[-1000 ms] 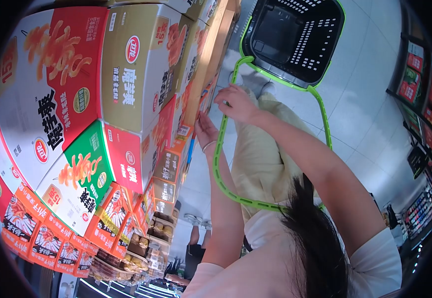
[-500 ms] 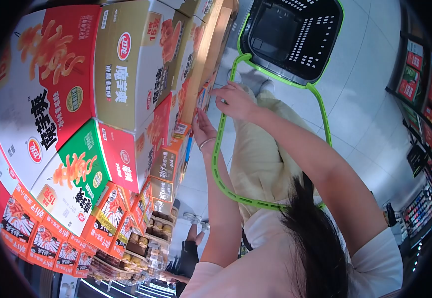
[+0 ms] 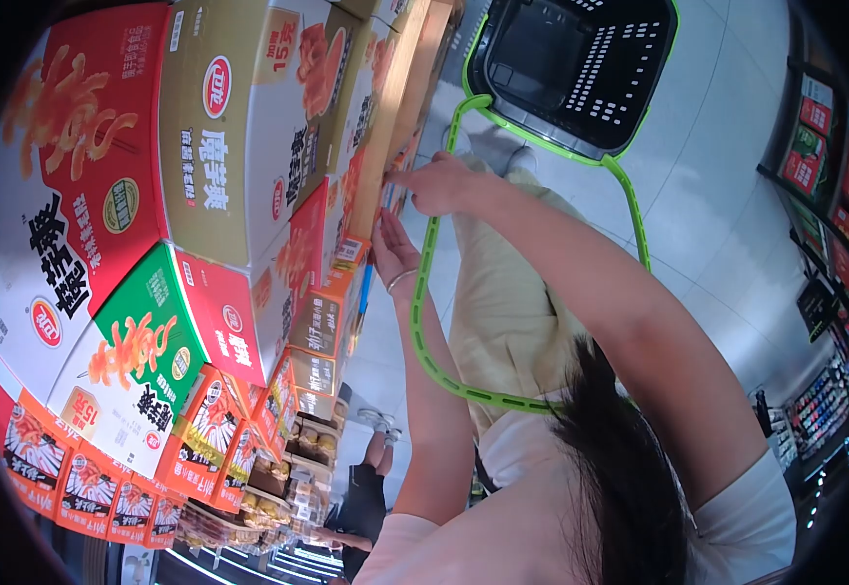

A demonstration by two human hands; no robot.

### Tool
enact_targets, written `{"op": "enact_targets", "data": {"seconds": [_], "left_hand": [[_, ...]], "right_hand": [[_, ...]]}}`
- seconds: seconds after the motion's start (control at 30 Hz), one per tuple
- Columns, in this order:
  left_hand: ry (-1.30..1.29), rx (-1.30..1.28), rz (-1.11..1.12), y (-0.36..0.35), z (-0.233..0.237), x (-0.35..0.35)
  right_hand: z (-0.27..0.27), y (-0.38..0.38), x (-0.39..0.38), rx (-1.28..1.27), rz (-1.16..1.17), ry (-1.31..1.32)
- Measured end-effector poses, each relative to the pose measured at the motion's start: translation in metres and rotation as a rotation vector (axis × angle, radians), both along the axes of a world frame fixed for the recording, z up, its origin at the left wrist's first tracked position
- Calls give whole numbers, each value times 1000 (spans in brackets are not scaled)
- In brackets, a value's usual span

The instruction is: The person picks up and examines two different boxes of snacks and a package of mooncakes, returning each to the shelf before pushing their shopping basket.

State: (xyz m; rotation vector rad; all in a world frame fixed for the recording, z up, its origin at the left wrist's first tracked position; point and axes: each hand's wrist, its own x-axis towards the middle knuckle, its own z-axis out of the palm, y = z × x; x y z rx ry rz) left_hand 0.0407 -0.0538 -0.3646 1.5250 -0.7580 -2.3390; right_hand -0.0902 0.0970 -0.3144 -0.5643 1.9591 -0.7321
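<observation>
My left hand (image 3: 395, 246), with a thin bracelet at the wrist, is beside the shelf edge, its fingers stretched out and nothing visible in its palm. My right hand (image 3: 436, 185) is just above it in the view, its index finger extended to the wooden shelf edge (image 3: 385, 146) and its other fingers curled. No held object shows in it. A black basket (image 3: 532, 73) with a long green handle (image 3: 426, 292) is beyond my feet. The handle passes beneath my right forearm. Red, gold and green snack boxes (image 3: 215, 127) are stacked left of my hands.
Orange snack boxes (image 3: 88, 480) and clear packs (image 3: 278, 478) line the lower left. Another person's legs (image 3: 377, 453) show beyond the shelf. Pale floor tiles (image 3: 707, 166) lie between the basket and a dark display rack (image 3: 814, 146) on the right.
My right hand has moved left toward the shelf, and its index finger now reaches the edge. My left hand has shifted slightly left and down. The boxes have shifted left in view.
</observation>
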Motion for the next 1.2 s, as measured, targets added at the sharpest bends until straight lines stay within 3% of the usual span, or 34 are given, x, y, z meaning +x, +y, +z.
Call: {"op": "enact_targets", "data": {"seconds": [1.07,1.2], "left_hand": [[-32,-15,-77,1,2,1],[-95,-32,-226,14,27,0]], "right_hand": [[-3,0,8,-25,1,66],[-21,-3,19,-55,-129,158]]}}
